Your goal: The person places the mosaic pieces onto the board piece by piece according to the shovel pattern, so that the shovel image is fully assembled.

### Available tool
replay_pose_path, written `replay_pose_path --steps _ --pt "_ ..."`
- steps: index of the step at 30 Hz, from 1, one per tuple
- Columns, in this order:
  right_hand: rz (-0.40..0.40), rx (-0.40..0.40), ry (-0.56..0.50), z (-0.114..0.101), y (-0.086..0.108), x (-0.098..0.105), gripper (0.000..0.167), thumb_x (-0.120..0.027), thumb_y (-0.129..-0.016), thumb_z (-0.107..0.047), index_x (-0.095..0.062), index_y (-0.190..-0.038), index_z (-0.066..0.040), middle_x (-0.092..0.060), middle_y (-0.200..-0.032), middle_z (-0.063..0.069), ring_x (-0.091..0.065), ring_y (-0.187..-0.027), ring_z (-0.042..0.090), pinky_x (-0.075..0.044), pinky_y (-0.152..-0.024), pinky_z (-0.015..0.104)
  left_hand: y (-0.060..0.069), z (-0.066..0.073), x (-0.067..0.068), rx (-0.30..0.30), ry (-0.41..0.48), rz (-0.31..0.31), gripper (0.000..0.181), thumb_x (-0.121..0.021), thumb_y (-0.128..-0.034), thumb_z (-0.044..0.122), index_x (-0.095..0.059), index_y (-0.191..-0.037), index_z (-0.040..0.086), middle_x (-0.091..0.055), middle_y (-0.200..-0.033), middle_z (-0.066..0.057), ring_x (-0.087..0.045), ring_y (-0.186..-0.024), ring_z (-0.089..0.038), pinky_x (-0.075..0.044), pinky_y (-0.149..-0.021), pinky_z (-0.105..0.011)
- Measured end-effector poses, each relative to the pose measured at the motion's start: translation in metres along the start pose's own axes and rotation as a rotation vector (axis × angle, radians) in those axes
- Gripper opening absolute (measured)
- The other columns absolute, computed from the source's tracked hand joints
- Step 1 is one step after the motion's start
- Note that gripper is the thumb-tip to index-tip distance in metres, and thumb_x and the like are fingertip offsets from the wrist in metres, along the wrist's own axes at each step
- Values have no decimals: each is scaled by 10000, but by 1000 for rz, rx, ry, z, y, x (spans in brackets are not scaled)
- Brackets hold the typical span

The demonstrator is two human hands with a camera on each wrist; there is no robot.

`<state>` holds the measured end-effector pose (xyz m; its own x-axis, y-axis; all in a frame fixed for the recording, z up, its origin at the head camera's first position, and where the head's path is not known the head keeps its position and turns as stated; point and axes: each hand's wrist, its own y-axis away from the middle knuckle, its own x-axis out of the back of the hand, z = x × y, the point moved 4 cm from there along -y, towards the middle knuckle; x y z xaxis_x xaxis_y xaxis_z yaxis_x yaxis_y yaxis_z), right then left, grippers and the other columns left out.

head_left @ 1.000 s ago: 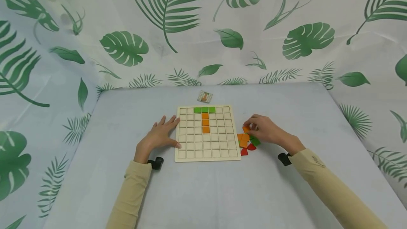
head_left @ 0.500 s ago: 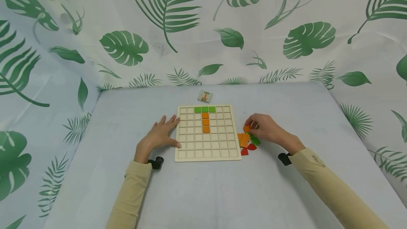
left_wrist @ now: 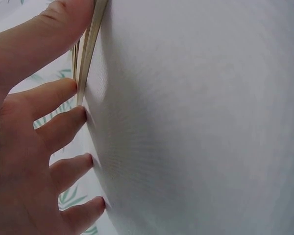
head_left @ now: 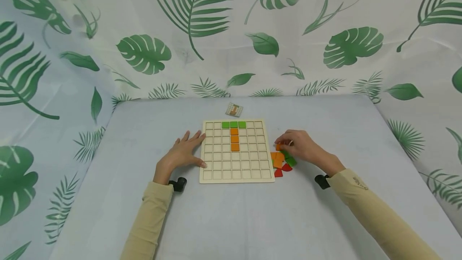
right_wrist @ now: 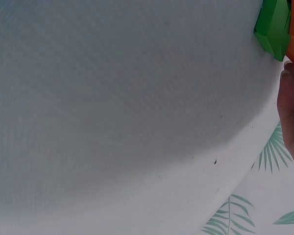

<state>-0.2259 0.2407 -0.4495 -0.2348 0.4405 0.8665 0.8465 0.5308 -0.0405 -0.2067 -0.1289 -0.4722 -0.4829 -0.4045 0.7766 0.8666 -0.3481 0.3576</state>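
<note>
A pale wooden grid board [head_left: 236,164] lies flat in the head view, with a row of green squares [head_left: 234,124] along its far edge and a column of orange squares [head_left: 235,139] below the middle one. My left hand [head_left: 180,153] has its fingers spread, thumb and fingertips touching the board's left edge; the left wrist view shows this hand [left_wrist: 29,122] at the board's edge [left_wrist: 88,54]. To the right of the board, my right hand [head_left: 301,146] pinches an orange square [head_left: 278,147] above the loose pile. Only its fingers [right_wrist: 290,98] show in the right wrist view.
Loose orange [head_left: 277,159], green [head_left: 290,161] and red pieces [head_left: 286,167] lie by the board's right edge. A small patterned card [head_left: 234,110] is beyond the far edge. Leaf-printed cloth [head_left: 216,63] stands behind and beside the table [head_left: 231,220].
The view has shifted slightly. My right hand, with the orange square, has moved slightly left relative to the board; my left hand holds its place at the board's edge.
</note>
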Motion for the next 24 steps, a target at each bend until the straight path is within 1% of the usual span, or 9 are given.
replay_pose_path --steps 4,9,16,19,24 --pt "-2 -14 -19 -1 -1 -3 170 -729 -911 18 -779 -1073 2 -733 -929 51 -653 -818 185 -614 -760 361 0 -1 -1 6 -1 -3 1085 -872 -817 370 -219 -1658 164 -106 -1736 -73 49 -1596 -395 2 -1282 -627" --pt "9 -11 -28 -4 -2 -4 215 -707 -911 52 -761 -1115 8 -743 -961 70 -664 -839 206 -615 -777 377 1 -1 -2 4 0 -8 1088 -869 -817 376 -213 -1659 163 -101 -1736 -75 53 -1596 -395 5 -1284 -622" --pt "21 6 -54 -9 -6 -4 228 -712 -901 75 -763 -1112 8 -746 -999 91 -691 -854 216 -628 -781 377 -1 -1 -1 1 -10 -3 1080 -866 -821 379 -219 -1658 164 -105 -1736 -75 44 -1597 -396 -3 -1283 -625" --pt "12 -9 -76 -12 -7 -5 237 -714 -898 71 -759 -1124 15 -745 -1024 105 -704 -866 226 -636 -789 385 -1 -1 -1 3 -9 -3 1082 -868 -818 379 -220 -1658 166 -105 -1736 -73 47 -1598 -392 -2 -1284 -622" --pt "0 -47 -106 -18 -10 -6 270 -752 -887 22 -750 -1157 17 -737 -1041 99 -722 -899 242 -640 -810 400 -1 0 0 8 -9 4 1089 -873 -811 379 -222 -1657 164 -110 -1736 -76 42 -1598 -395 -6 -1286 -617"
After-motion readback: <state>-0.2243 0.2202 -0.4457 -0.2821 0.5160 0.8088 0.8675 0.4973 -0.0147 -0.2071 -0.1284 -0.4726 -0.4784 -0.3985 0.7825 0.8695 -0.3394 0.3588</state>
